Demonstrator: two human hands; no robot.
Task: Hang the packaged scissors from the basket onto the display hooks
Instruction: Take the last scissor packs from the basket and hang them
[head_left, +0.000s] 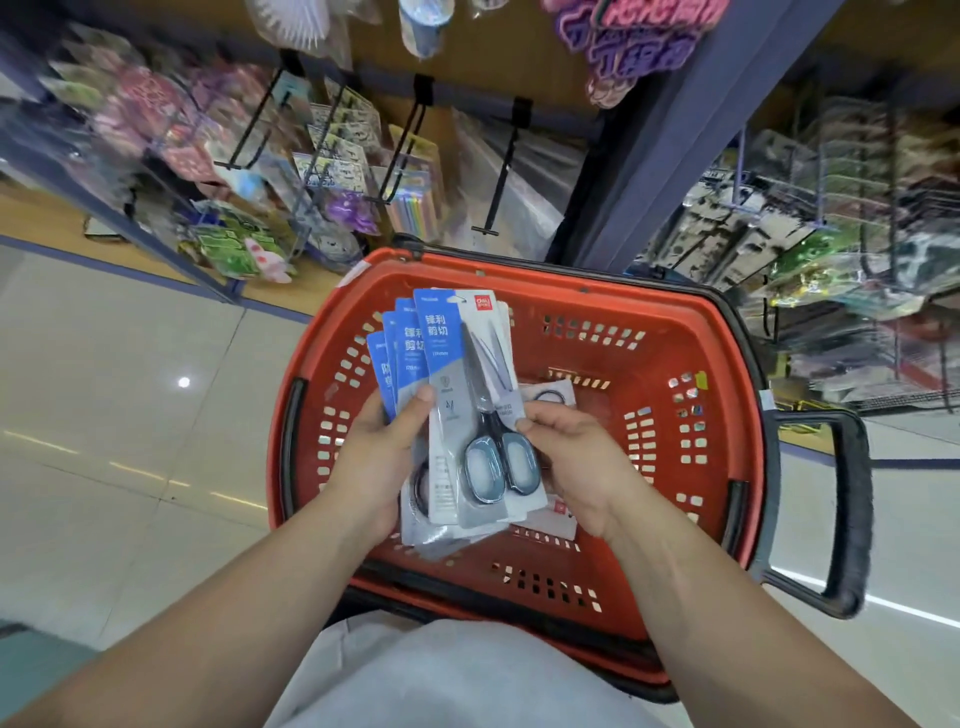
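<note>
2 hands hold a fanned stack of packaged scissors (467, 374) over the red basket (649, 306). The left hand (379, 452) grips the stack's left side, thumb on the front. The right hand (576, 457) pinches the front pack's right edge. Black display hooks (501, 171) jut out beyond both hands. A loose pack (550, 395) lies in the basket just beyond the right hand.

Colourful packets (343, 166) are hung left of a blue post (644, 171). A pale tiled floor (114, 426) is seen below them.
</note>
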